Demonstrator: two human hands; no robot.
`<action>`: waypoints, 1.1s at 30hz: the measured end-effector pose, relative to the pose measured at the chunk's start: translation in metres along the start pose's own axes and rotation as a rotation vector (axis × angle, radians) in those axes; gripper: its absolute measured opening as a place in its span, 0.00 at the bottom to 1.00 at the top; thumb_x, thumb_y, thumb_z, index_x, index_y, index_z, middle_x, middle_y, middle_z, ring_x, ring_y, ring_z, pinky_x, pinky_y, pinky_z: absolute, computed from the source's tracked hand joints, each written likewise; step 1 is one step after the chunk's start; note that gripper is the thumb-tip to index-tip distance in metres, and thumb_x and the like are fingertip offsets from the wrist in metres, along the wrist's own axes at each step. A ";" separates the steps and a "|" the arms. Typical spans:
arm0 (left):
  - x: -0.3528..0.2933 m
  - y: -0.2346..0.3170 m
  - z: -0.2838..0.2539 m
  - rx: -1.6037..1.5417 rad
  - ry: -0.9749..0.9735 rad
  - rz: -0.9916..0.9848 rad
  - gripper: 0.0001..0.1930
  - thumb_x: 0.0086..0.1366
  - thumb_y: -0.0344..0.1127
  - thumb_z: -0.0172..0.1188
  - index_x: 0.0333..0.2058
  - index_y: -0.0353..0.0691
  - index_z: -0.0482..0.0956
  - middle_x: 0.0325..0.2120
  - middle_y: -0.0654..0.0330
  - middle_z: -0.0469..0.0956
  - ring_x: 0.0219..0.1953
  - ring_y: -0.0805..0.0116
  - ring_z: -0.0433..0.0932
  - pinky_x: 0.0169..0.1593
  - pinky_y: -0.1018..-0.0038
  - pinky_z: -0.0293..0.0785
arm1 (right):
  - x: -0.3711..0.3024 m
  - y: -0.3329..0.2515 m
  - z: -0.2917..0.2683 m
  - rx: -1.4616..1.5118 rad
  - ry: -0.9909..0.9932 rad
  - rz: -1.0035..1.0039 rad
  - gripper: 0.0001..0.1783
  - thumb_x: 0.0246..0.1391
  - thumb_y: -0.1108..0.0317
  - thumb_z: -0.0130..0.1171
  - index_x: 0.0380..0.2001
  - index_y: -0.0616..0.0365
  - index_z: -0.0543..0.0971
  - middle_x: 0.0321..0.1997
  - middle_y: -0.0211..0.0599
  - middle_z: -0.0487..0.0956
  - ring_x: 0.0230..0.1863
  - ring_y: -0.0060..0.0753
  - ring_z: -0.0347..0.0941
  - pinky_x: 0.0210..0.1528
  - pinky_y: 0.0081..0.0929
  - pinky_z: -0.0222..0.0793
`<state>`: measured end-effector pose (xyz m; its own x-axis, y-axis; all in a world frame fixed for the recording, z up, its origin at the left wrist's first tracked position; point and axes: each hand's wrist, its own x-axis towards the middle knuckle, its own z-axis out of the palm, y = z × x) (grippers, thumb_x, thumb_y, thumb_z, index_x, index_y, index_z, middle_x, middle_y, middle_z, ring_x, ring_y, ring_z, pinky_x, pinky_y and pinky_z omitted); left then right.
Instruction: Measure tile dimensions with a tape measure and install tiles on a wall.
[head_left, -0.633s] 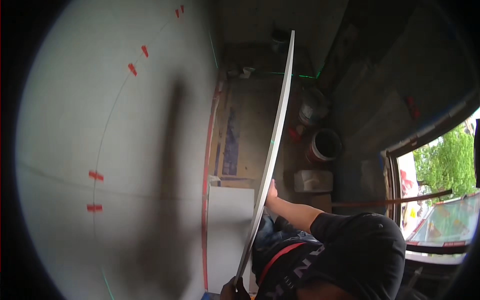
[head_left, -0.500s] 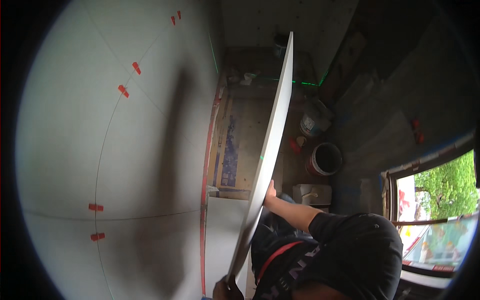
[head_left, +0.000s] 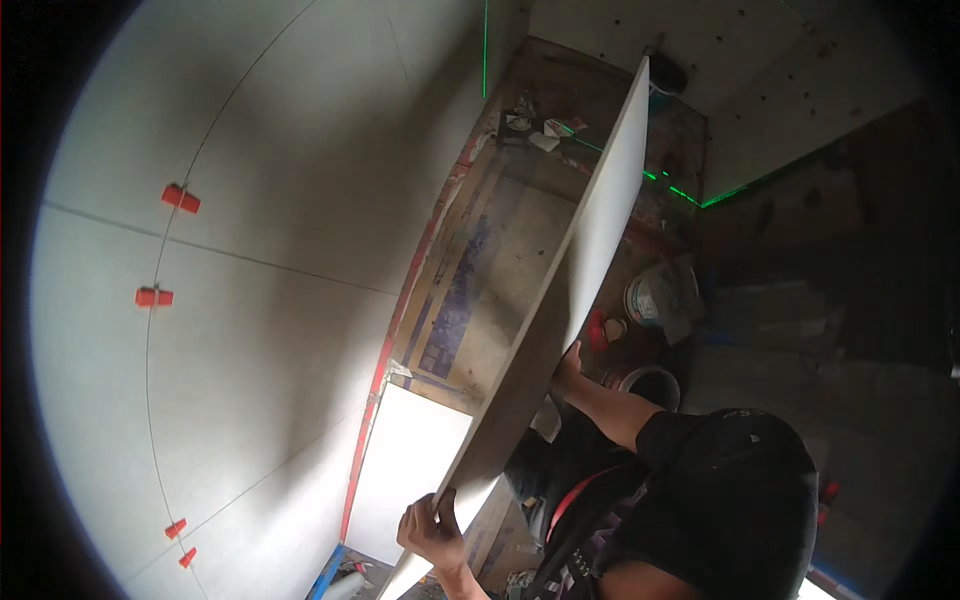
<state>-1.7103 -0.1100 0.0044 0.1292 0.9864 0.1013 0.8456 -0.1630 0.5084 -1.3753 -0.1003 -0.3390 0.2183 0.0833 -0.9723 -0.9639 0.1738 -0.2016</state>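
Observation:
A long pale tile slab [head_left: 610,200] is held on edge, slanting from my lower body up toward the far end of the room. My left hand [head_left: 432,530] is closed on its near end, fingers over the edge. My right hand [head_left: 567,372] grips the slab farther along its right side; the thumb shows, while the other fingers are mostly hidden. To the left stands a wall of large pale tiles [head_left: 270,320] with thin dark joints. Red wedges [head_left: 154,297] sit in pairs along those joints.
Below the slab lies a stained floor covering [head_left: 520,240] with blue marks. A white panel [head_left: 410,460] is beside the wall's base. Buckets [head_left: 652,384] stand to the right, near a white tub [head_left: 643,300]. Green laser lines [head_left: 486,50] cross the wall and far corner.
My view has turned, so the wall and wedges appear shifted. The slab leans farther right in view, and my left hand shows higher and more fully. Both hands keep hold.

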 end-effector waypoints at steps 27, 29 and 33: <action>0.372 -0.246 0.560 0.023 -0.313 -0.307 0.31 0.69 0.61 0.67 0.21 0.35 0.77 0.13 0.61 0.73 0.17 0.75 0.69 0.21 0.71 0.66 | 0.419 -0.094 0.174 -0.514 0.228 -0.222 0.41 0.68 0.32 0.51 0.64 0.59 0.74 0.59 0.36 0.81 0.57 0.34 0.79 0.56 0.37 0.77; 0.370 -0.267 0.603 0.071 -0.296 -0.288 0.37 0.68 0.68 0.63 0.20 0.35 0.75 0.13 0.60 0.72 0.17 0.72 0.67 0.21 0.66 0.65 | 0.444 -0.095 0.189 -0.508 0.270 -0.228 0.44 0.68 0.30 0.48 0.63 0.63 0.74 0.58 0.40 0.82 0.56 0.37 0.80 0.55 0.38 0.78; 0.390 -0.323 0.645 0.070 -0.268 -0.218 0.36 0.68 0.68 0.63 0.19 0.37 0.73 0.13 0.62 0.70 0.17 0.71 0.66 0.21 0.65 0.63 | 0.472 -0.061 0.242 -0.543 0.221 -0.187 0.47 0.69 0.29 0.45 0.62 0.67 0.74 0.56 0.42 0.83 0.54 0.41 0.81 0.54 0.38 0.78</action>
<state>-1.5989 0.3402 -0.6715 0.0654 0.9697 -0.2353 0.9006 0.0442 0.4325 -1.1764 0.1656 -0.7574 0.4107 -0.1156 -0.9044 -0.8647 -0.3638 -0.3462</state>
